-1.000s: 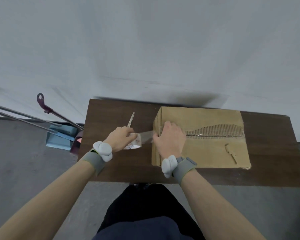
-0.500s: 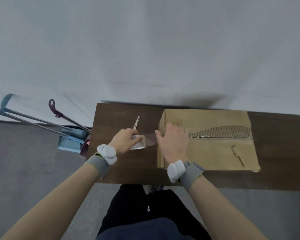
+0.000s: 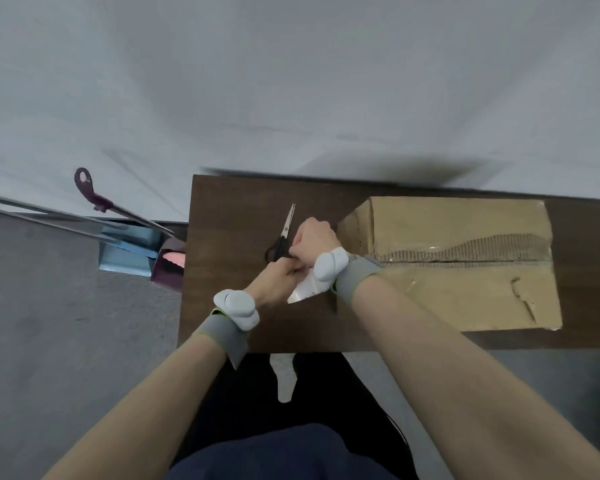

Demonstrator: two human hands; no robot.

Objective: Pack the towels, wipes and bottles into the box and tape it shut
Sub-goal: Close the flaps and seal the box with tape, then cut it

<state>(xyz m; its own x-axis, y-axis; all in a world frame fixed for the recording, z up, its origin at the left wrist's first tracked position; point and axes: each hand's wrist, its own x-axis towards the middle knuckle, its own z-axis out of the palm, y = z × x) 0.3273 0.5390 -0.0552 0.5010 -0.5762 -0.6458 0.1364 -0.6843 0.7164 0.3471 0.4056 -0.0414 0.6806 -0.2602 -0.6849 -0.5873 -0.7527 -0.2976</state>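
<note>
Head view: closed brown cardboard box on the dark wooden desk; the left hand has its grip clamped on the white clear-tape roll beside it. The right hand meets the black-handled scissors; whether its grip has closed cannot be told. Tape judged light and sticky: hold it by the roll.

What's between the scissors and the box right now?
In the head view, the right hand sits between the scissors and the box, over the table. Just nearer the person, the left hand holds the tape roll.
</note>
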